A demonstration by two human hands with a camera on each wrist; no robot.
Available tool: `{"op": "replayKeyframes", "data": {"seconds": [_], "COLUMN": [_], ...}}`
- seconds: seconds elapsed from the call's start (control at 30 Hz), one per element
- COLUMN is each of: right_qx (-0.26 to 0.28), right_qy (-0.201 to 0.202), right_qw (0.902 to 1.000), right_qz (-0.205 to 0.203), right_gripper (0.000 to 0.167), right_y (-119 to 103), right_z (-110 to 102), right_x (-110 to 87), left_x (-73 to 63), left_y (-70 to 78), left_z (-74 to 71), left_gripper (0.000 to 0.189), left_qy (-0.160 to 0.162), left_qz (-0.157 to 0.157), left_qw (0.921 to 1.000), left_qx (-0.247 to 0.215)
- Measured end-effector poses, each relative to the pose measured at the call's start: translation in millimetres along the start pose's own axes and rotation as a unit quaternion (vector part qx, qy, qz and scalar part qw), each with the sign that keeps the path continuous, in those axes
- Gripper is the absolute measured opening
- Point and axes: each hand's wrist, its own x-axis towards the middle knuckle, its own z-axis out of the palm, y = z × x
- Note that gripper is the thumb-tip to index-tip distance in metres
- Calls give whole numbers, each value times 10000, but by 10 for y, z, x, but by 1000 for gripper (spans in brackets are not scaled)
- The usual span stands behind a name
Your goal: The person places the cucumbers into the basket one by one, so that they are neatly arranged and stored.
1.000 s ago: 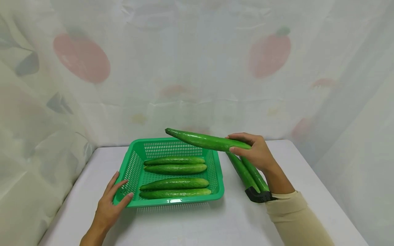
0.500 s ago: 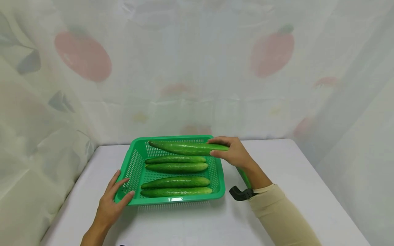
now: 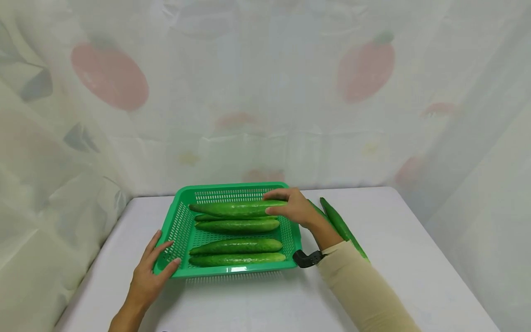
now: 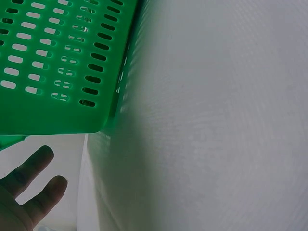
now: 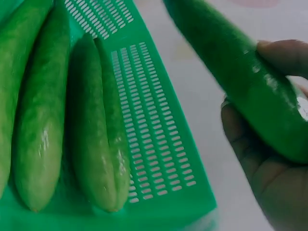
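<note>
A cucumber (image 3: 230,210) lies level over the back of the green plastic basket (image 3: 215,272), its right end gripped by my right hand (image 3: 294,208) between thumb and fingers. The right wrist view shows that same held cucumber (image 5: 240,72) above the basket's wall. Inside the basket, two cucumbers (image 3: 238,226) lie towards the back and two more (image 3: 236,246) near the front, all running sideways. At the basket's left front corner my left hand (image 3: 145,272) touches the rim, fingers spread and fairly straight. Its fingertips (image 4: 55,185) appear beside the basket in the left wrist view.
Right of the basket, two cucumbers (image 3: 340,226) lie on the white table (image 3: 398,249), partly hidden behind my right forearm. A pale printed curtain (image 3: 265,92) hangs at the back and along both sides.
My right hand has carried the cucumber left and down from the right side to over the basket's back. The left hand stays at the basket's corner.
</note>
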Motion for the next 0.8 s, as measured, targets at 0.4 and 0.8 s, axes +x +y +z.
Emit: {"op": "replayKeyframes", "data": {"seconds": [0.4,0.8], "right_qx": [-326,-515], "right_qy": [-403,-796], "right_qw": [9976,9942], "right_qz": [467,513], "right_gripper": [38,41], "right_y": [99,218], "right_z": [154,252], "right_x": [168,265], "left_x": [5,12], "left_y": [8,4], "left_z": [-20,20], "left_gripper": [50,51], "left_qy": [49,35], "left_qz": [5,0], "left_qw": [10000,10000], "left_qx": [51,52]}}
